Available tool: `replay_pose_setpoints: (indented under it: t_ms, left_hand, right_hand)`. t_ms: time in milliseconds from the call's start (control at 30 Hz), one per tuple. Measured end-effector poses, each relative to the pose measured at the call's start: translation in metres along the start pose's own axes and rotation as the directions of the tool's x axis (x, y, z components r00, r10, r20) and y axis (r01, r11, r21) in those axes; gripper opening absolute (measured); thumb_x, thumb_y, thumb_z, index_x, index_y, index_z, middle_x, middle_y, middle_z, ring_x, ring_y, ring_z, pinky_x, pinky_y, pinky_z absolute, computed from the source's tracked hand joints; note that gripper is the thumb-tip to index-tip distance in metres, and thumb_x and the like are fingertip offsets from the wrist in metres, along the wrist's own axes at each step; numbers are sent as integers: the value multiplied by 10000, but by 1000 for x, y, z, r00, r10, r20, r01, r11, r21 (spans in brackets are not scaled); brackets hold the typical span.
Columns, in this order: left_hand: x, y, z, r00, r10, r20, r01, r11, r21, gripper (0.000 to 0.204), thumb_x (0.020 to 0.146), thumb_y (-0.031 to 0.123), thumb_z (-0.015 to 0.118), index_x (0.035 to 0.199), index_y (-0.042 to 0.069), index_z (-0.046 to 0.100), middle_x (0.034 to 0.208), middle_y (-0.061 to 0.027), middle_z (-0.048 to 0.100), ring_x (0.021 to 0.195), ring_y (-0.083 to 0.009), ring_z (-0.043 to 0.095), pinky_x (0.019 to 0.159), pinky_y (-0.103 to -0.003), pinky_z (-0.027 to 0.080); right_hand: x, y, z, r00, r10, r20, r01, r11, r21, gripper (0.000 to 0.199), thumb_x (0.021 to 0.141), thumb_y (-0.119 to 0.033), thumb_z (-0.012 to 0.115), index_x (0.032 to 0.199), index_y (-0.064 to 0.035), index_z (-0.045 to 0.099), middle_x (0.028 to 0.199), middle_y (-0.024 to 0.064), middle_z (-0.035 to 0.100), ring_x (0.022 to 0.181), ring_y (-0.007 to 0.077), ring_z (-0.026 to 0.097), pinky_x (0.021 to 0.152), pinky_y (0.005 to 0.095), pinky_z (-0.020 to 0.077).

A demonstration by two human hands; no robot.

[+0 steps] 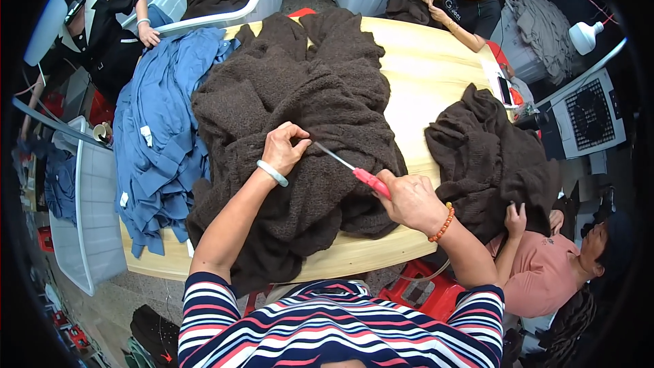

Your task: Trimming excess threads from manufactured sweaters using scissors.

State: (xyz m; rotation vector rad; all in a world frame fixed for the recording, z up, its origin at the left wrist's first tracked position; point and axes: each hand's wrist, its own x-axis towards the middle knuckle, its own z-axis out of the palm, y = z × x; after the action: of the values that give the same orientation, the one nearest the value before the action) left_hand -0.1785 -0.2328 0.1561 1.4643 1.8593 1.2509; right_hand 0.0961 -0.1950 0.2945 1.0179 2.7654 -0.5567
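1. Head view, and here's the brown knitwear (272, 88), heaped across the middle of the desk (426, 68), one fold drooping over its near edge.
2. It looks soft and floppy, nothing stiff about it; a single fold should lift lightly, though the whole bulk probably drags. Fuzzy rather than slippery, I'd judge, and the loops could snag on a point.
3. Best hold? A small fold between thumb and finger, close to the spot being worked, with the bulk resting on the desk.
4. And look at the left hand (283, 148), over the desk's middle: fingers closed in a pinch on the knit, right beside the metal tip. Whether thread or cloth sits between them is too small to tell.
5. Right hand (412, 201), toward the desk's near right: fingers wrapped around the pink handle of a thin tool (369, 180), shaft slanting to the pinch.
6. Now the count: one tool; two brown heaps on the desk, the second (480, 143) at its right end; one blue heap (163, 105) at its left. Garments within each overlap too much to number.
7. Three other people around the desk, and one phone (504, 90) by its right edge.
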Motion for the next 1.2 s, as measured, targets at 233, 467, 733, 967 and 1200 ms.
replay_pose_setpoints:
  t_ms: [233,467,733,967,1200]
  left_hand:
    - [-11,-6,2,985,126,-115,-132,990,-40,98,751,22,746,823,0,683,784,-68,640,701,-144,617,644,-258,482]
    - [-17,-9,-3,998,-19,-56,9,987,-160,178,783,-3,707,962,1,705,888,-52,688,759,-108,633,674,-239,497]
    - [-24,-14,-7,1000,-13,3,13,979,-204,283,803,-55,654,1076,11,687,976,-57,698,814,-99,648,740,-230,522]
    - [-36,25,-65,895,380,-233,-206,815,541,433,728,120,758,1142,78,638,1068,-82,660,949,-259,581,808,-367,446]
    - [-43,-20,-67,974,80,-213,-28,971,238,309,733,162,791,981,29,664,912,-91,663,824,-208,606,726,-320,465]
  right_hand:
    - [13,-11,-4,999,-10,38,11,1000,-5,189,892,-222,603,979,-62,553,664,199,625,704,394,649,673,489,490]
    - [8,-9,-4,996,-23,85,24,1000,-12,214,886,-238,618,957,-45,559,690,207,636,724,391,657,680,484,499]
    - [12,-19,-3,997,-17,79,16,1000,9,186,892,-214,601,991,-61,564,704,198,643,714,386,654,678,477,502]
    - [2,-5,7,1000,-8,4,8,993,114,215,883,-160,599,1079,-74,572,779,192,650,761,378,649,701,461,500]
    - [10,-33,4,996,-80,32,77,994,74,211,836,-105,602,1035,-44,571,781,198,658,771,365,664,695,460,510]
